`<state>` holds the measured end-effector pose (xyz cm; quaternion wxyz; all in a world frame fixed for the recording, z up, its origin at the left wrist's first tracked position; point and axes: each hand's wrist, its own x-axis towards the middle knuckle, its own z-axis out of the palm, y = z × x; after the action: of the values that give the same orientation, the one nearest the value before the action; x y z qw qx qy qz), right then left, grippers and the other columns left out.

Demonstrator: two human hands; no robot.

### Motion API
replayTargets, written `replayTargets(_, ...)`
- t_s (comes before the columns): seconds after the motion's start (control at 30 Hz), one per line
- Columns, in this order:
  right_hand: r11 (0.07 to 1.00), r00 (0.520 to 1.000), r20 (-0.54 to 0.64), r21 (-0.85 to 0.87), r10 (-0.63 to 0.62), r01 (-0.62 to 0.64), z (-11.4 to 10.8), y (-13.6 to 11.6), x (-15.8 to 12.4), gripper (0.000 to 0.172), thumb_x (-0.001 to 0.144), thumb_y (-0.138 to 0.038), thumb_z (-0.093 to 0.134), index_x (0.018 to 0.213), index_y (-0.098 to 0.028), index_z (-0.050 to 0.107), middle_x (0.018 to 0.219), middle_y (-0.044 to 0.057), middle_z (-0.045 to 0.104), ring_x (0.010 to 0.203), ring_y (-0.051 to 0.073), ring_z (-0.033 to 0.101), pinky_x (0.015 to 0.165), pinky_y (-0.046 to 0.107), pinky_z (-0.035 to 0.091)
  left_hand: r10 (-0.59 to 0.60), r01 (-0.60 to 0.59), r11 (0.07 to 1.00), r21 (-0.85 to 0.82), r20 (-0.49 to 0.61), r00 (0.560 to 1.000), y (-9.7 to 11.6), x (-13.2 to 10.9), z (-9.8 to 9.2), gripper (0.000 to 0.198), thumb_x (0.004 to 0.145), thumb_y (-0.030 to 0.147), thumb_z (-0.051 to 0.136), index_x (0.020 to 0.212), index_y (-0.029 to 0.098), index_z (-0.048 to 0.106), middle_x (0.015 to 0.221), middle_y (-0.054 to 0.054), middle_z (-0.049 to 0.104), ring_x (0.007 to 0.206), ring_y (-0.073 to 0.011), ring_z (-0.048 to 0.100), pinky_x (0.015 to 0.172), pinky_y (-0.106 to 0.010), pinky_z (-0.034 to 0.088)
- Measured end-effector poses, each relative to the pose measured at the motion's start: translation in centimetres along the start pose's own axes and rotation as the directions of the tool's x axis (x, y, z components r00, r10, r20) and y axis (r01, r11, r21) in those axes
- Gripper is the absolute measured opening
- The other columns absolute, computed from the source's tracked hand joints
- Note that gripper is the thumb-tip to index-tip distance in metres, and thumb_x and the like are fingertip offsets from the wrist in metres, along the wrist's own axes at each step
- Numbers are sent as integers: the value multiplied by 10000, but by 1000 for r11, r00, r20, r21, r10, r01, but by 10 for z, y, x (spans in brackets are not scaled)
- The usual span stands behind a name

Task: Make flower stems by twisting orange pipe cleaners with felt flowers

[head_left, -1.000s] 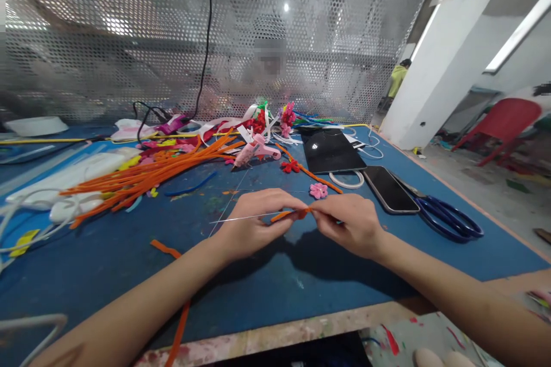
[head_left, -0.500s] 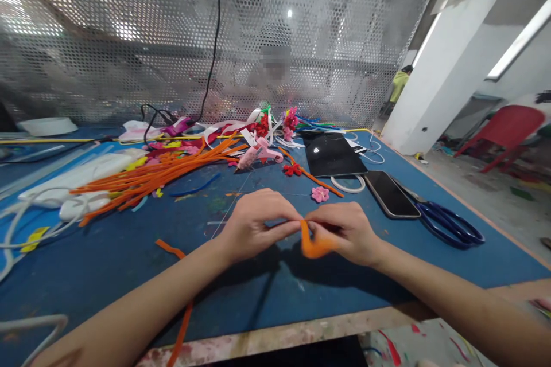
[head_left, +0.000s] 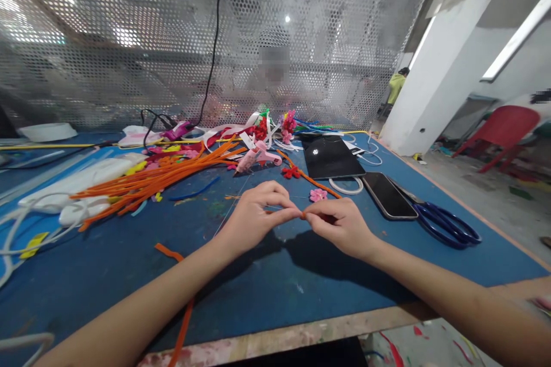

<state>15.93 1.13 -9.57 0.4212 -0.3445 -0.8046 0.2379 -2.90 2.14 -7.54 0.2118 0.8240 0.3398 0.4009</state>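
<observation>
Over the middle of the blue table, the fingertips of both my hands meet. My left hand (head_left: pixel 258 218) pinches with thumb and forefinger at an orange pipe cleaner (head_left: pixel 303 215), of which only a small bit shows. Closed on the same piece, my right hand (head_left: pixel 344 226) hides most of it. Just behind the right hand lies a pink pipe-cleaner flower (head_left: pixel 318 195), with a red flower (head_left: pixel 291 172) farther back. Another orange strip (head_left: pixel 184 321) passes beneath my left forearm toward the table edge.
At left are a bundle of orange pipe cleaners (head_left: pixel 159 175) and white cables. A pink glue gun (head_left: pixel 257 156) lies at centre back. On the right are a black tablet (head_left: pixel 331 156), a phone (head_left: pixel 390 196) and blue-handled scissors (head_left: pixel 447 225). A perforated metal screen (head_left: pixel 172 23) stands behind.
The orange loop that hung blurred below my right fingers is now mostly out of sight, with a small bit at the fingertips. My right hand has turned slightly; both stay pinched together.
</observation>
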Motion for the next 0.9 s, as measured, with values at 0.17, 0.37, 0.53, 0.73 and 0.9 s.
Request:
replayTargets(0.17, 999, 999, 12, 13, 31, -31, 0, 2, 1, 200, 774, -191, 489, 688, -141, 662, 548, -1, 559, 463, 72, 408, 453, 189, 305, -106, 108, 994, -14, 87, 991, 2, 0, 0, 142, 806, 259, 591, 750, 173, 689, 708, 5, 665, 644, -114, 585, 605, -204, 439)
replayTargets(0.37, 991, 992, 8, 53, 125, -125, -4, 8, 3, 219, 778, -239, 494, 694, -136, 669, 542, -3, 533, 472, 77, 393, 443, 188, 295, -122, 130, 991, -42, 156, 980, 3, 0, -2, 171, 836, 183, 517, 910, 173, 670, 878, -13, 688, 786, -126, 619, 730, -208, 470)
replayTargets(0.53, 977, 985, 55, 129, 163, -168, -4, 12, 5, 212, 768, -235, 495, 691, -129, 662, 544, -10, 488, 487, 75, 372, 449, 189, 290, -43, 53, 997, -54, 161, 986, -3, -1, -3, 171, 792, 141, 569, 921, 173, 676, 867, -25, 700, 782, -132, 630, 741, -219, 486)
replayTargets(0.73, 957, 972, 152, 202, 179, -208, 1, 10, 4, 212, 759, -254, 505, 676, -126, 652, 530, -19, 457, 475, 65, 336, 431, 186, 262, 139, -122, 983, -135, 127, 982, -10, -4, -5, 98, 765, 227, 643, 810, 163, 702, 739, -57, 701, 679, -140, 629, 644, -220, 484)
replayTargets(0.9, 981, 982, 151, 140, 110, -131, 1, 6, 1, 182, 753, -183, 498, 674, -119, 649, 534, -21, 467, 477, 57, 349, 441, 180, 261, 66, -68, 997, -34, -44, 997, -5, -5, -1, 149, 703, 264, 704, 646, 143, 639, 621, -19, 638, 575, -110, 574, 577, -204, 458)
